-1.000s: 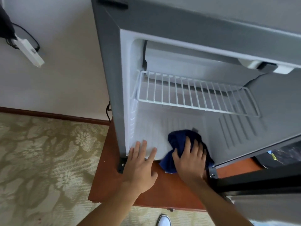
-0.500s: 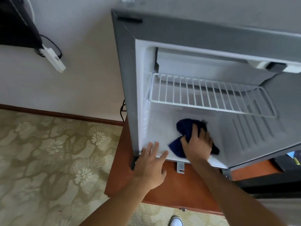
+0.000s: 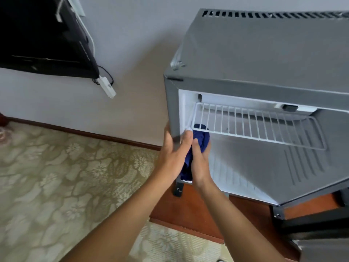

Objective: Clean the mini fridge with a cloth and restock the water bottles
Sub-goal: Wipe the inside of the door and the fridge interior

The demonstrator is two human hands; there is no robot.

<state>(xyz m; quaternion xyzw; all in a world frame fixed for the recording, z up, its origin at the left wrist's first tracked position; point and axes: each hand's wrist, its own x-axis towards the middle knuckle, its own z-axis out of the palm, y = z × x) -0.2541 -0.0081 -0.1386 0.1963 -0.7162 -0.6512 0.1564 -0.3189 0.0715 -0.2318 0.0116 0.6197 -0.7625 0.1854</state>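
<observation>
The left hand [image 3: 172, 157] is seen braced on the front left edge of the mini fridge [image 3: 264, 59], its fingers wrapped round the outer wall and its thumb laid across the inner lip, so the cabinet wall is gripped. Just beside it, the dark blue cloth [image 3: 201, 138] is pressed against the inner left wall under the front left corner of the wire shelf [image 3: 258, 127], and it is held there by the right hand [image 3: 200, 163], whose fingers appear flattened against the fabric; whether any are curled into it cannot be told. From here, the shelf could be knocked off its side rails if the cloth is pushed upward under that corner, since it looks to be only rested in place. The cloth could also be snagged on the wire ends. The fridge could be shifted on the wooden stand [image 3: 188, 220] if too much side force is applied, though this is guarded against by the bracing hand. Counted left to right: one carpeted floor, two hands, one cloth, one fridge, one wire shelf, one stand. No water bottles are visible, so restocking is judged not yet begun.
</observation>
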